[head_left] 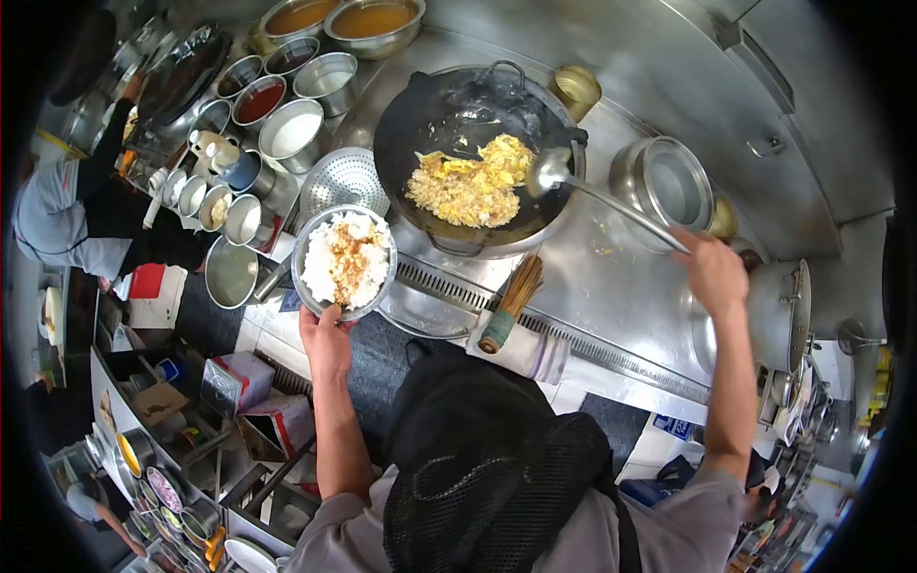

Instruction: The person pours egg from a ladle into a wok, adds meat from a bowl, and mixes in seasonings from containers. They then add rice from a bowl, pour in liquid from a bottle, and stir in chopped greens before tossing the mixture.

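Observation:
My left hand (327, 342) grips the near rim of a metal bowl (300, 250) of white rice topped with brown sauce (346, 260), held left of the wok. In my right hand (714, 272) is the handle of a long steel ladle (549, 172), my fingers wrapped round its end. The ladle's head is inside the black wok (401, 124) at its right side, beside the food. Fried rice (468, 199) with yellow scrambled egg (506, 153) lies in the wok's middle and lower part. A perforated strainer (346, 181) sits behind the rice bowl.
Several metal pots of sauces and liquids stand at the back left, one with red sauce (260, 99). A bamboo brush (514, 301) lies on a folded towel (535, 355) at the counter's front. Stacked metal pots (626, 181) stand right. Another person (76, 210) works at far left.

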A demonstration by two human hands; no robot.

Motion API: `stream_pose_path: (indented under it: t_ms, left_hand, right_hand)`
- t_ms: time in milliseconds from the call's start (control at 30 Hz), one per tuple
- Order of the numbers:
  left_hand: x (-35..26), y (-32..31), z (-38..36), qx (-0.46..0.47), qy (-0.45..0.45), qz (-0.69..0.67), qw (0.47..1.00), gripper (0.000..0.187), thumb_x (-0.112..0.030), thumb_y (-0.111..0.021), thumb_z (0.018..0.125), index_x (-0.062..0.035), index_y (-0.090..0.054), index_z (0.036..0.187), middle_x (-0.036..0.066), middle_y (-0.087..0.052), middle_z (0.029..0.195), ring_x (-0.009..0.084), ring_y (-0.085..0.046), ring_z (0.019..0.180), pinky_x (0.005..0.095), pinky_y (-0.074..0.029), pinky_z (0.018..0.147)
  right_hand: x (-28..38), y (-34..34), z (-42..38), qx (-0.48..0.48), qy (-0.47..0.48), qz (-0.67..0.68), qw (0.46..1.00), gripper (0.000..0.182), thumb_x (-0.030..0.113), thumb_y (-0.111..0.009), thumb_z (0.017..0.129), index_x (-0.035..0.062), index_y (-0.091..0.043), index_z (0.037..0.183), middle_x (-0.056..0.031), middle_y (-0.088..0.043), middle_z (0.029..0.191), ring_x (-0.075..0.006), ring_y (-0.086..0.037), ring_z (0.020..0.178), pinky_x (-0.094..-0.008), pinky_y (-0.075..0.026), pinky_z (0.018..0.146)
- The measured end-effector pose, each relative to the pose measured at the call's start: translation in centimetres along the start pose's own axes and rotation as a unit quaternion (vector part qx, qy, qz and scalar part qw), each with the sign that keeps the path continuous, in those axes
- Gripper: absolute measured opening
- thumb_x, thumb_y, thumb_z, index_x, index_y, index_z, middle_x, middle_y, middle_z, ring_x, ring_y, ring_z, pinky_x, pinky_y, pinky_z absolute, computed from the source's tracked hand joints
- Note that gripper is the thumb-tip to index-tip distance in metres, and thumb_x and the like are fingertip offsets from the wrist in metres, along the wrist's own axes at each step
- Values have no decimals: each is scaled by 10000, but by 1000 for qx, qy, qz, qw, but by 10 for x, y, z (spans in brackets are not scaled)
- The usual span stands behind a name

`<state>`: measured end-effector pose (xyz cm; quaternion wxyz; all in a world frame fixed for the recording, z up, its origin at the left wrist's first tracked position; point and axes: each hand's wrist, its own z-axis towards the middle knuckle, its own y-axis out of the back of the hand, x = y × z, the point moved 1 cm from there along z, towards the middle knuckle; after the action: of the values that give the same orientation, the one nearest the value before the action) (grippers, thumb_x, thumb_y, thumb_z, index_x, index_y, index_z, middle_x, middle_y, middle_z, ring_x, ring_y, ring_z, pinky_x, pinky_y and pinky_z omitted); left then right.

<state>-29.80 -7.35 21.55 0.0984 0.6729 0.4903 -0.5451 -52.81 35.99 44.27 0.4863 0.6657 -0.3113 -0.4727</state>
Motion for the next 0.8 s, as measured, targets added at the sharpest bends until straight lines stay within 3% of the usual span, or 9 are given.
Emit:
stream_pose_path:
  t_ms: [167, 367, 467, 533, 600, 633, 700, 733, 800]
  left_hand:
    - [-5, -1, -4, 11, -7, -7, 1000, 313, 41, -505, 852, -56, -515, 1149, 85, -636, 1073, 176, -657, 843, 311, -567, 619]
    - [-8, 12, -7, -15, -13, -24, 1000, 362, 59, -495, 844, -31, -512, 1194, 101, -647, 1084, 183, -669, 853, 313, -578, 615]
    - [-9, 20, 5, -12, 4, -7, 1000, 368, 62, -490, 842, -33, -510, 1197, 106, -645, 1089, 188, -669, 848, 321, -579, 617]
    - [-12, 22, 17, 8, 10, -14, 1000, 373, 74, -477, 841, -27, -505, 1199, 113, -640, 1098, 201, -674, 864, 335, -589, 633]
    - [-20, 19, 31, 32, 18, -4, 999, 371, 84, -467, 841, -15, -500, 1197, 124, -635, 1114, 223, -680, 895, 355, -602, 664]
    - [-23, 19, 36, 43, 19, -5, 999, 379, 88, -461, 843, -12, -496, 1206, 134, -632, 1128, 242, -683, 923, 373, -610, 697]
    - [-29, 21, 47, 58, 29, -10, 998, 386, 89, -459, 844, -12, -493, 1214, 137, -629, 1137, 245, -682, 929, 378, -611, 706]
    - [-31, 21, 54, 70, 36, -17, 997, 392, 90, -457, 845, -12, -491, 1222, 140, -626, 1146, 248, -682, 936, 383, -612, 716]
    - [-35, 25, 68, 92, 39, -14, 995, 405, 95, -454, 844, -13, -486, 1234, 139, -620, 1153, 247, -679, 942, 390, -613, 724]
  right_hand:
    - [18, -89, 41, -51, -3, 115, 992, 391, 216, -685, 836, 232, -656, 1225, -137, -681, 969, -348, -671, 841, -452, -535, 739]
    - [7, 9, 17, 0, -15, 27, 1000, 376, 243, -691, 836, 216, -665, 1210, -141, -695, 968, -334, -678, 837, -446, -537, 742]
    - [21, -50, 34, -1, -9, 69, 998, 369, 232, -679, 859, 181, -656, 1223, -146, -700, 900, -332, -680, 807, -432, -542, 716]
    - [39, -133, 51, -27, 25, 250, 967, 364, 235, -636, 911, 118, -627, 1256, -190, -686, 839, -331, -683, 760, -432, -539, 658]
    - [85, -145, 45, 84, -144, 498, 851, 376, 246, -583, 952, 69, -594, 1284, -193, -668, 774, -289, -661, 628, -418, -527, 591]
    - [102, -139, 43, 81, -147, 497, 851, 376, 246, -583, 952, 69, -594, 1284, -193, -668, 774, -289, -661, 628, -418, -527, 591]
    - [134, -131, 35, 93, -222, 567, 788, 401, 282, -539, 985, 33, -568, 1298, -134, -631, 705, -206, -590, 517, -364, -498, 494]
    - [146, -131, 39, 92, -226, 568, 786, 401, 282, -539, 985, 33, -568, 1298, -134, -631, 705, -206, -590, 517, -364, -498, 494]
    - [168, -128, 45, 44, -212, 472, 855, 421, 304, -522, 995, 23, -555, 1306, -80, -595, 667, -138, -530, 459, -300, -453, 419]
